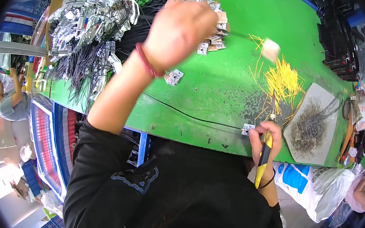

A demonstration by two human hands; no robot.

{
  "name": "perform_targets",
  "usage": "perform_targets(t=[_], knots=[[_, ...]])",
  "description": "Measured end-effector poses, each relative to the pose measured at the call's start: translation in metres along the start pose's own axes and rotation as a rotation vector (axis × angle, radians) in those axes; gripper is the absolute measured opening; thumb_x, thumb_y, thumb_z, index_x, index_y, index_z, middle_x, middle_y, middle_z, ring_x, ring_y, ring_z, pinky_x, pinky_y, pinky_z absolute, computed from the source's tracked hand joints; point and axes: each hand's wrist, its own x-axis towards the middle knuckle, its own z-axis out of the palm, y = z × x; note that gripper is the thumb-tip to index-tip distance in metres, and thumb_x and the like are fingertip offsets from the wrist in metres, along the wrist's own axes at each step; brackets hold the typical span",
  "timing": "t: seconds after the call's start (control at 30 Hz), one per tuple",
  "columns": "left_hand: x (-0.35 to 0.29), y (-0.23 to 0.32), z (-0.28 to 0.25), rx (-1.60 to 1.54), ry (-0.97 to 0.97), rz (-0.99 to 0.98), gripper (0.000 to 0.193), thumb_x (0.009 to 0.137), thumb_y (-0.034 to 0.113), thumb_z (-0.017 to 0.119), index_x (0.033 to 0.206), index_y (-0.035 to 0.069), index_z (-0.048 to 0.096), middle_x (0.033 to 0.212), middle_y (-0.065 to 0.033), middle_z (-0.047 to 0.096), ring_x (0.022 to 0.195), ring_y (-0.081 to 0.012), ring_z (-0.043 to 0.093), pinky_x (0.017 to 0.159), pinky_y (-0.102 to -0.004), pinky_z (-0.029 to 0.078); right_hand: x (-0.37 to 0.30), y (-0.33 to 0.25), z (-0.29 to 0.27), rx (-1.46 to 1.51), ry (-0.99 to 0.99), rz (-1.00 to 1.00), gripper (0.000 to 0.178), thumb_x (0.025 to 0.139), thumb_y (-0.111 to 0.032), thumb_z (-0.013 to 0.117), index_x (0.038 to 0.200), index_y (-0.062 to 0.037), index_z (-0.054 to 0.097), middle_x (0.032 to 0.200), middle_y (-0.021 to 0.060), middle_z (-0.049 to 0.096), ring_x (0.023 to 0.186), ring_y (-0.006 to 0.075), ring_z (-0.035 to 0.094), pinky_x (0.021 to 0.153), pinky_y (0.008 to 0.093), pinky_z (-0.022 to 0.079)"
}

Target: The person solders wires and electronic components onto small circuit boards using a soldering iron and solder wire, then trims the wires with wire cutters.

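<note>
My right hand (270, 138) is closed round a yellow-and-black handled tool (266, 150) with a thin metal tip pointing away from me. At its thumb and fingertips is a small white circuit board (248, 129). A black wire (182, 112) runs leftward from that board across the green table. My left hand (181, 30) is raised, slightly blurred, over the edge of a pile of boards (218, 40) on black wires. Its fingers are curled in; what they hold, if anything, is hidden. Another small board (174, 77) lies below that hand.
Silvery metal parts with black wires (95, 17) are heaped at the left. Thin yellow sticks (283, 80) lie at the right, beside a blurred whitish block (271, 50). A grey slab (317, 127) carries dark scraps. White plastic bags (316, 188) hang below the table edge.
</note>
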Motion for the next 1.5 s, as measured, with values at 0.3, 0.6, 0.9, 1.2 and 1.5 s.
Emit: perform_targets(t=[0.3, 0.6, 0.9, 1.2, 1.5], knots=[[-0.064, 0.096, -0.012, -0.896, -0.505, -0.462, 0.048, 0.079, 0.011, 0.071, 0.124, 0.005, 0.055, 0.104, -0.0165, 0.064, 0.094, -0.0302, 0.064, 0.084, -0.0389, 0.051, 0.016, -0.016, 0.018, 0.163, 0.020, 0.001, 0.033, 0.080, 0.001, 0.069, 0.107, -0.0036, 0.051, 0.074, 0.0025, 0.056, 0.065, 0.0073, 0.049, 0.059, 0.0221, 0.040], [-0.132, 0.091, 0.003, -0.460, -0.336, -0.464, 0.013, 0.070, 0.001, 0.071, 0.080, 0.005, 0.064, 0.081, -0.0090, 0.061, 0.077, -0.0278, 0.060, 0.067, -0.0371, 0.050, 0.018, 0.012, 0.030, -0.286, -0.040, -0.072, 0.031, 0.074, 0.002, 0.072, 0.102, -0.0097, 0.062, 0.077, 0.0087, 0.064, 0.060, 0.0188, 0.059, 0.055, 0.0286, 0.047], [-0.080, 0.101, 0.025, -0.536, -0.423, -0.390, 0.014, 0.068, 0.005, 0.071, 0.078, 0.007, 0.061, 0.079, -0.0080, 0.058, 0.078, -0.0299, 0.058, 0.070, -0.0396, 0.044, 0.008, 0.016, -0.018, -0.262, 0.232, -0.150, 0.024, 0.082, -0.001, 0.069, 0.105, -0.0047, 0.063, 0.074, 0.0024, 0.060, 0.062, 0.0092, 0.057, 0.053, 0.0241, 0.045], [0.021, 0.148, 0.134, -0.728, -0.385, 0.267, 0.010, 0.071, 0.009, 0.064, 0.071, 0.005, 0.055, 0.081, -0.0074, 0.055, 0.077, -0.0262, 0.059, 0.065, -0.0379, 0.048, -0.029, 0.016, -0.102, -0.115, 0.314, 0.024, 0.053, 0.095, -0.042, 0.052, 0.127, 0.0007, 0.045, 0.060, 0.0062, 0.052, 0.053, 0.0108, 0.047, 0.052, 0.0217, 0.035], [0.040, 0.142, 0.158, -0.704, -0.628, 0.569, 0.013, 0.075, 0.015, 0.066, 0.080, 0.009, 0.056, 0.089, -0.0059, 0.053, 0.089, -0.0221, 0.055, 0.077, -0.0346, 0.042, -0.050, 0.028, -0.144, -0.139, 0.569, 0.049, 0.075, 0.090, -0.062, 0.048, 0.122, 0.0051, 0.057, 0.073, 0.0066, 0.060, 0.058, 0.0079, 0.046, 0.051, 0.0205, 0.033]])
